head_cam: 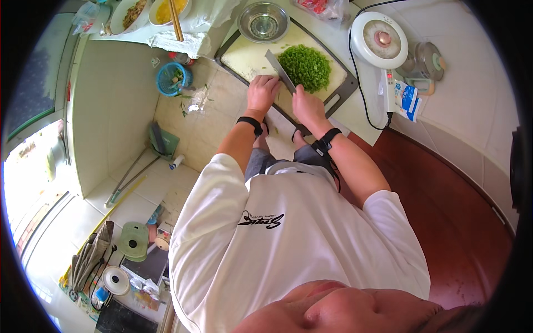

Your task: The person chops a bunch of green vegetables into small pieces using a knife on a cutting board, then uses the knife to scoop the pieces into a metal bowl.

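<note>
My right hand [309, 107] grips the handle of a kitchen knife [275, 66], whose broad blade points away from me and to the left. Close against the blade's left side is my left hand [260, 93], fingers curled; whether they touch the steel or pinch something cannot be told. A heap of finely chopped green scallion [306, 68] lies right of the blade. Under it all is a cream cutting board [241, 58] with a dark rim. At the board's far corner sits a stainless steel bowl [263, 23], and a few green bits are scattered nearby.
An electric cooker [379, 40] with a black cord [354, 75] stands right of the board, beside a blue-white packet [406, 98]. At far left are chopsticks [175, 21] across a bowl of yellow food [166, 10] and a white cloth [179, 43]. A blue basket [173, 79] sits below.
</note>
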Motion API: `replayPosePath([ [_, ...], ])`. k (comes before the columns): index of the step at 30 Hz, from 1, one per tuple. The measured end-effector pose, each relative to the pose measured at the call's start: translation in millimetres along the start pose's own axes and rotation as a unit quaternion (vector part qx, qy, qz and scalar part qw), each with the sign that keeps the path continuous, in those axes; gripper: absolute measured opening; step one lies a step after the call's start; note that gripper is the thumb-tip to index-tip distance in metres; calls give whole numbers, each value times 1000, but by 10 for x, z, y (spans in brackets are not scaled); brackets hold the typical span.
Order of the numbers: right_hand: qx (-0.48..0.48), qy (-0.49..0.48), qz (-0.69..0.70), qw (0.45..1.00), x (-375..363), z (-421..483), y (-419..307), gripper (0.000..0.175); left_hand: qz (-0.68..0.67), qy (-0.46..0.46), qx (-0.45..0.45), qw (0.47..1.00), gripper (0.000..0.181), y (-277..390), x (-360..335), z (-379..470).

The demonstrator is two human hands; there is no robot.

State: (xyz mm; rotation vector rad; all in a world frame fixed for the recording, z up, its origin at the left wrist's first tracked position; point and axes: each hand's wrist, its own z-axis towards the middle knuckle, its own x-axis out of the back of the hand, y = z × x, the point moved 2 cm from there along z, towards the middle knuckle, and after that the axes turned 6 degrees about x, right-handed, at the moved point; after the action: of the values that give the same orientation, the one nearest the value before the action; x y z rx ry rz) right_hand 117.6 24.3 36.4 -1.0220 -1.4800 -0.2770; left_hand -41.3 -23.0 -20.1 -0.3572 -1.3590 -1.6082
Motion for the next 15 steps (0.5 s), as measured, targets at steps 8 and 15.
replayPosePath([
  [8, 9, -37, -7, 999, 66, -163, -40, 27, 72, -17, 20, 997, 16, 13, 217, -82],
  [15, -8, -44, -7, 999, -82, -71, 10, 27, 30, -9, 17, 999, 8, -32, 89, -114],
])
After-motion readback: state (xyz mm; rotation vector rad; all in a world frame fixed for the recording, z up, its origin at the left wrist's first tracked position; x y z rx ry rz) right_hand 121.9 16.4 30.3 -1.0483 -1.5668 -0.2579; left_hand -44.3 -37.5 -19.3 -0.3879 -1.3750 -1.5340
